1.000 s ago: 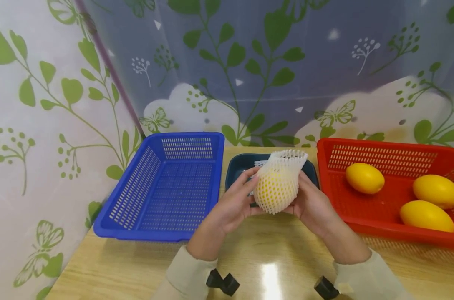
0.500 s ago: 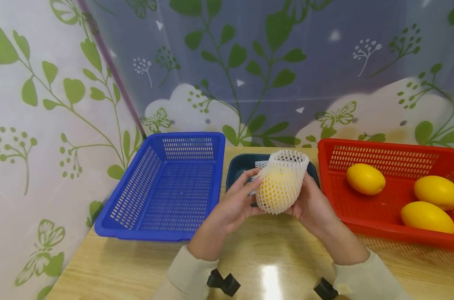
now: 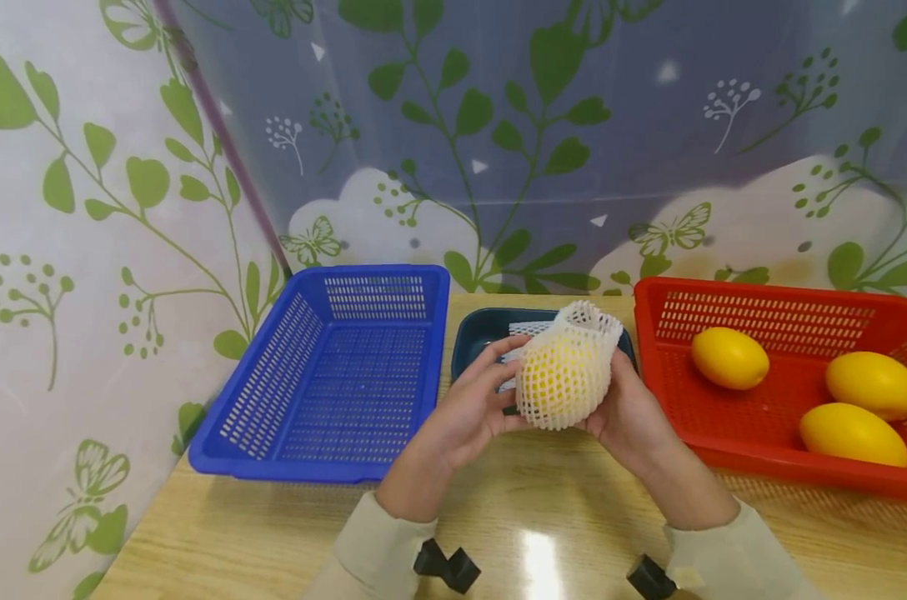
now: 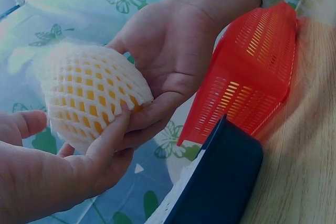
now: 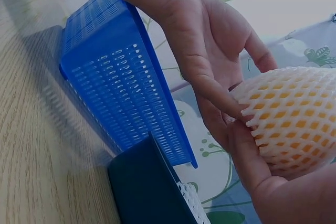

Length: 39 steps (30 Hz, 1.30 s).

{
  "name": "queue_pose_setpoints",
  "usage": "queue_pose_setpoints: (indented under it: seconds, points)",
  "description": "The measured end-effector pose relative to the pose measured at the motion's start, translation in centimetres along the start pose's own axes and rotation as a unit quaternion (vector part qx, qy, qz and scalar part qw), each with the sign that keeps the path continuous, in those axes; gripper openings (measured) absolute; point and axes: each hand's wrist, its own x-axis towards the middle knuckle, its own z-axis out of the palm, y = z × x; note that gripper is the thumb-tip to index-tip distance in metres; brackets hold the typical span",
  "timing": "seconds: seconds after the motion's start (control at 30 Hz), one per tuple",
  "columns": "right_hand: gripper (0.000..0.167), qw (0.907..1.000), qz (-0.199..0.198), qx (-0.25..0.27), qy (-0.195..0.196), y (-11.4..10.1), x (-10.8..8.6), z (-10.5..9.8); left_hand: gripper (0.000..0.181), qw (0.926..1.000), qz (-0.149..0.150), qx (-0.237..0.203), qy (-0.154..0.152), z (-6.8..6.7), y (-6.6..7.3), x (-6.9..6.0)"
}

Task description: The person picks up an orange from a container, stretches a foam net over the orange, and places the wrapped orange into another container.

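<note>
A yellow oval fruit in a white foam net (image 3: 562, 383) is held up between both hands over the near side of the dark teal tray (image 3: 464, 342). My left hand (image 3: 468, 408) grips it from the left, fingers and thumb curled against the netting. From the right and below, my right hand (image 3: 626, 408) holds it; in the left wrist view its fingers reach under the fruit. The net's open end stands up, tilted to the right, above the fruit. More white foam netting (image 3: 524, 328) lies in the tray, partly hidden by the hands and the fruit.
To the left stands a blue perforated basket (image 3: 363, 392) with nothing seen inside. A red basket (image 3: 761, 408) on the right holds several yellow fruits (image 3: 729, 358). All rest on a wooden table (image 3: 528, 508) against a leaf-patterned backdrop (image 3: 438, 167).
The netted fruit has shifted slightly right in the hands. The net's open end has narrowed and leans more to the right. Baskets and tray stay in place.
</note>
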Motion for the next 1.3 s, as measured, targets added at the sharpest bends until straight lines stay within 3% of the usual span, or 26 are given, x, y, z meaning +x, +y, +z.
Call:
queue_pose_setpoints:
  seconds: [0.33,0.63,1.03,1.3]
  points:
    - [0.045,0.9991,0.032,-0.025,-0.013,-0.06,0.33,-0.12,0.044,0.9994,0.003,0.033,0.01,-0.04,-0.17,-0.05]
    - [0.051,0.9978,0.027,-0.059,-0.016,0.21,0.32,-0.12,0.042,0.9997,0.002,0.02,0.012,-0.02,-0.15,-0.01]
    - [0.056,0.9992,0.013,0.008,-0.036,-0.06,0.43,-0.05,0.036,1.0,0.004,-0.002,0.007,0.0,-0.12,0.03]
    - [0.046,0.9997,0.011,0.022,-0.001,-0.29,0.23,0.05,0.038,0.9999,0.005,-0.008,0.012,0.07,-0.11,0.01]
